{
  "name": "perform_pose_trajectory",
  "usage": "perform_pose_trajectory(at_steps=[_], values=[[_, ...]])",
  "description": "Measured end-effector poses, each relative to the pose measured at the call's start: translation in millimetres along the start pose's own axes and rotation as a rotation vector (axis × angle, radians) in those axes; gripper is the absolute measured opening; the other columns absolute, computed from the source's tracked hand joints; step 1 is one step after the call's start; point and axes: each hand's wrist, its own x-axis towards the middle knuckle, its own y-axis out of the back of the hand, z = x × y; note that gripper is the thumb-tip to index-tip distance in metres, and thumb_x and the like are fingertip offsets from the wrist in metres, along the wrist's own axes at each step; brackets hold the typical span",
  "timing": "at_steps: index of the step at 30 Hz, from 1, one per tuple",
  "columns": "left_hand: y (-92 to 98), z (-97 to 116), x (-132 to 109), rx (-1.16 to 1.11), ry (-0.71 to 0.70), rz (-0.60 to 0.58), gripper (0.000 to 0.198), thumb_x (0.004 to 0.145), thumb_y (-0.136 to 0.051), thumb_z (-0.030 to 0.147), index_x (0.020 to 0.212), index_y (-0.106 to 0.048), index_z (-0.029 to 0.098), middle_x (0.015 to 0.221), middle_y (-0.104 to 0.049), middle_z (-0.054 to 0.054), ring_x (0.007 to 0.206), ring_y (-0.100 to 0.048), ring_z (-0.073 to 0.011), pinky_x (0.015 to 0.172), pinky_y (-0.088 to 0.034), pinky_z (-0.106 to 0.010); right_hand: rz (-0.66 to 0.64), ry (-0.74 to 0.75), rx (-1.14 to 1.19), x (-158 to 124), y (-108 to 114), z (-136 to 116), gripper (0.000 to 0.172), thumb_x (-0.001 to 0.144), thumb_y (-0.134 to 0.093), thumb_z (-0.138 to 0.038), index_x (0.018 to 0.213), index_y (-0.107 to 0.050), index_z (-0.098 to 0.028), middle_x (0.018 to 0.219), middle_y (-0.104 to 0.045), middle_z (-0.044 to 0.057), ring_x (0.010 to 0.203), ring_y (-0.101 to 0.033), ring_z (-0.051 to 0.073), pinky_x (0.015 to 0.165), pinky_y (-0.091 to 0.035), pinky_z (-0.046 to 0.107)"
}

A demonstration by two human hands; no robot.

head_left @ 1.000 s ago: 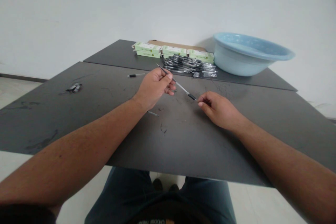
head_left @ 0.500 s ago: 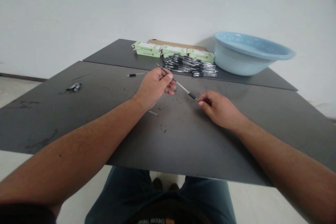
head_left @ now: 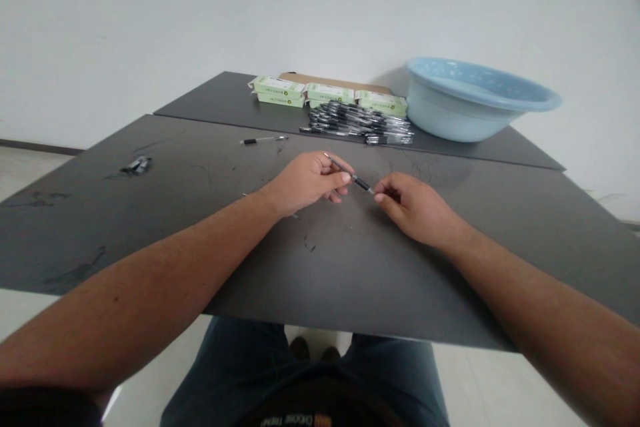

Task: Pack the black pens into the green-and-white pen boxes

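Observation:
A slim pen (head_left: 362, 183) with a black grip slants between my two hands above the table. My left hand (head_left: 316, 179) pinches its upper left part between thumb and fingers. From that end a thin dark rod, like an ink refill (head_left: 338, 164), sticks out past my thumb. My right hand (head_left: 414, 208) is closed at the lower right end of the pen, its fingertips hiding the very tip. Under my left wrist the end of a thin light piece (head_left: 296, 216) shows, mostly covered.
Beyond my hands lies a heap of clear pens with black grips (head_left: 357, 121). Green boxes (head_left: 277, 88) are stacked behind it, beside a large blue basin (head_left: 450, 113). One loose pen (head_left: 264, 140) and a small dark-and-silver pile (head_left: 137, 165) lie to the left.
My left hand has moved down and right, closer to my right hand. The length of pen and rod between and beyond my fingers is shorter. The right hand has barely moved.

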Motion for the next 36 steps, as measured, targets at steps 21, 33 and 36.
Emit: perform_pose_trajectory(at_steps=[21,33,36], values=[[30.9,9,2,0.705,-0.163,-0.033,0.019,0.090,-0.074,0.037,0.098,-0.075,0.020,0.076,-0.075,-0.002,0.062,-0.069,-0.0157,0.061,-0.053,-0.027,-0.061,-0.007,-0.053,-3,1,-2,0.013,0.099,-0.060,-0.031,0.104,-0.070,-0.024,0.094,-0.078,0.006,0.083,-0.071,0.023,0.076,-0.049,0.035],[143.9,-5,26,1.541,0.149,0.413,0.049,0.099,-0.059,0.023,0.146,-0.071,0.020,0.137,-0.077,-0.016,0.124,-0.066,-0.0328,0.113,-0.046,-0.047,-0.032,0.018,-0.097,-3,0,3,0.013,0.099,-0.061,-0.031,0.102,-0.071,-0.023,0.092,-0.076,0.007,0.082,-0.070,0.024,0.075,-0.051,0.036],[145.4,-7,27,1.577,0.171,0.365,0.043,0.099,-0.061,0.026,0.138,-0.076,0.019,0.134,-0.078,-0.016,0.123,-0.065,-0.0317,0.114,-0.043,-0.044,-0.053,0.065,-0.187,0,1,11,0.014,0.100,-0.061,-0.029,0.101,-0.072,-0.022,0.096,-0.073,0.009,0.089,-0.069,0.026,0.084,-0.053,0.039]])
